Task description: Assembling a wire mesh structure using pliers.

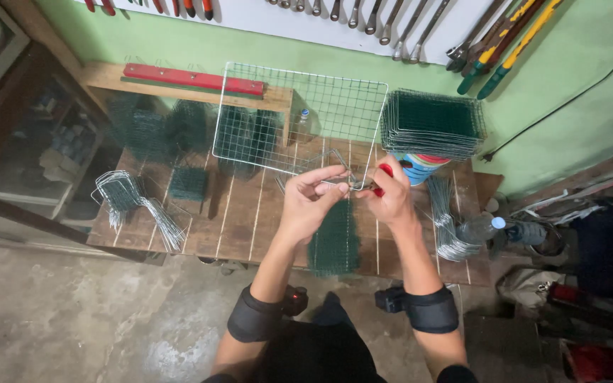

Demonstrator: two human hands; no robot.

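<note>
Silver wire mesh panel (pixel 299 117) tilts up over the wooden table (pixel 250 213) | left hand (pixel 310 198) pinches its near corner | right hand (pixel 389 193) squeezes red-handled pliers (pixel 383 177) there | step: likely fastening the corner | next: keep panel steady, grip tight

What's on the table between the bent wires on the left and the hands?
Head view: bare wooden table planks between the bent wire bundle and the left hand.

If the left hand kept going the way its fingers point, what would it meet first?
The left hand points right, toward the right hand; it would likely meet the bent wire pinched between them, then that hand. Depth is unclear.
</note>
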